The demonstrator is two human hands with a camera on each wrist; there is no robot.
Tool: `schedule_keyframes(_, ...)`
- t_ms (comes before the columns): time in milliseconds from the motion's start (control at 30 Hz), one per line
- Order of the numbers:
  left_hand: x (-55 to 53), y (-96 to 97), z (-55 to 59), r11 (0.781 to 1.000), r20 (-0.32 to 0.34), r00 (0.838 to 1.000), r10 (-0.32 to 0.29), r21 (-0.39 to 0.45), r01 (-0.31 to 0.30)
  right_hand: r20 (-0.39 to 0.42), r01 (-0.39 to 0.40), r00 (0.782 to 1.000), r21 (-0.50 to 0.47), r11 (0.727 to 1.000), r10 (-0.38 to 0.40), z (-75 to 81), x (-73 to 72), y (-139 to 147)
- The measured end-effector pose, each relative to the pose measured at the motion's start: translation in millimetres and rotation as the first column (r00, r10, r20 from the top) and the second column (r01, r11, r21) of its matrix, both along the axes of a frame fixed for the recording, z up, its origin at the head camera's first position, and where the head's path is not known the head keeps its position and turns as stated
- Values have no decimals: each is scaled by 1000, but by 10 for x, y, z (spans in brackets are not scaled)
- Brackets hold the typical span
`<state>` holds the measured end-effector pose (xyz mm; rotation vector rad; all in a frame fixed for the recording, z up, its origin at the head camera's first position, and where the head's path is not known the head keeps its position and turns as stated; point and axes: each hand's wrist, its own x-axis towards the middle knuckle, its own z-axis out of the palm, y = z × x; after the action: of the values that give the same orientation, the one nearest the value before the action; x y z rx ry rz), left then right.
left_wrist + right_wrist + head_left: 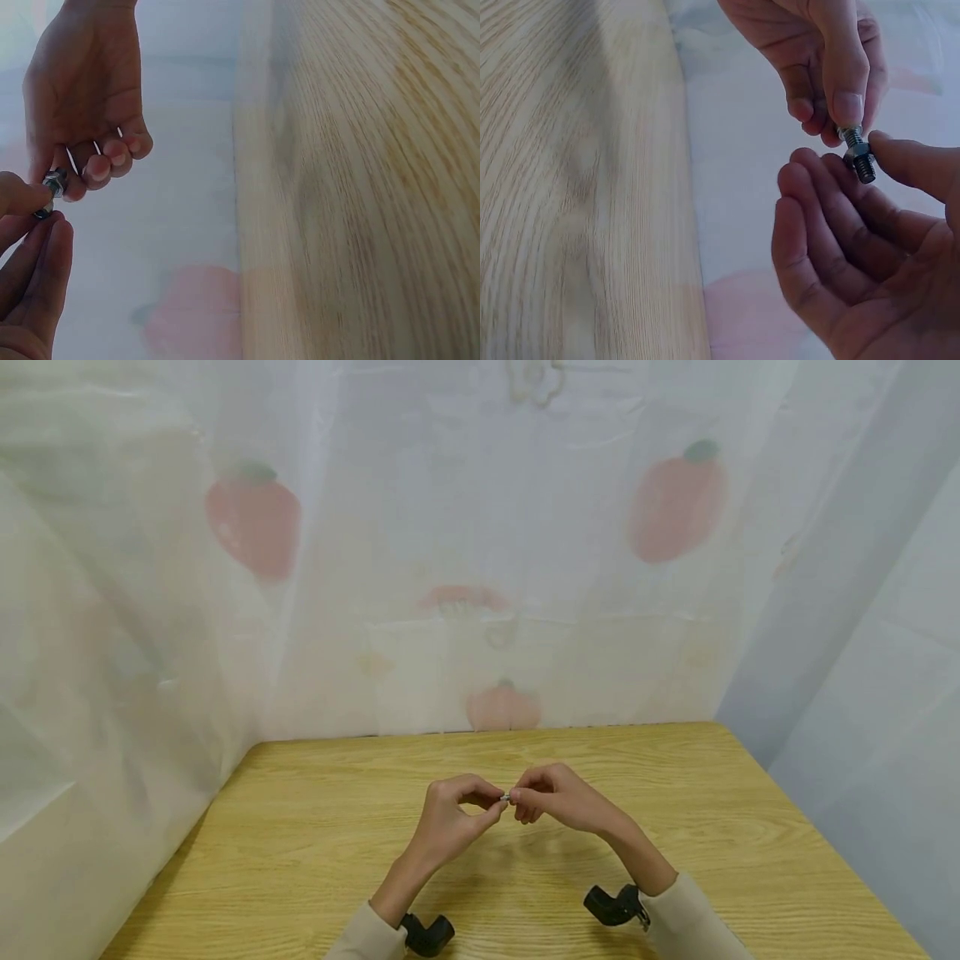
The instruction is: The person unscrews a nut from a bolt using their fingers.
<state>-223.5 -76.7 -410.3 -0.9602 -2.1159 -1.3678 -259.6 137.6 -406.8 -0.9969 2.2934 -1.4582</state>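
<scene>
Over the table, both hands meet at a small metal bolt [867, 174] that has a hex nut [859, 151] threaded partway along it. My left hand [448, 822] pinches the bolt's head end between thumb and fingers, which hide most of the head. Around the nut, the thumb and index finger of my right hand [568, 799] pinch from the opposite side. The threaded tip sticks out past the nut toward the right palm in the right wrist view. The other right fingers are loosely curved. In the left wrist view the bolt [46, 206] is partly covered by the left thumb.
Beneath the hands lies a light wood-grain table [315, 843]. Pale sheeting [420, 527] printed with strawberries hangs behind it and along both sides. A black wrist mount [429, 935] is strapped at the left sleeve, and another black mount [611, 906] at the right.
</scene>
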Motion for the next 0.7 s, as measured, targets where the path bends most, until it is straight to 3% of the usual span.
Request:
schedule_keyframes(267,-16,0,-30,1000,-10,1000,-3,4,3,-33,24,999,-33,999,-25,-26,-3,2)
schedule_keyframes(433,-26,11,-40,1000,24,1000,2,0,-2,-14,32,999,-20,999,-32,-40,-15,4)
schedule_keyframes(600,-120,-5,-178,1000,28,999,22,-14,-21,31,-28,999,9,1000,28,-40,-12,8)
schedule_keyframes(700,-169,-30,-245,1000,30,999,23,-15,-23,10,-51,999,-15,999,51,-34,-9,6)
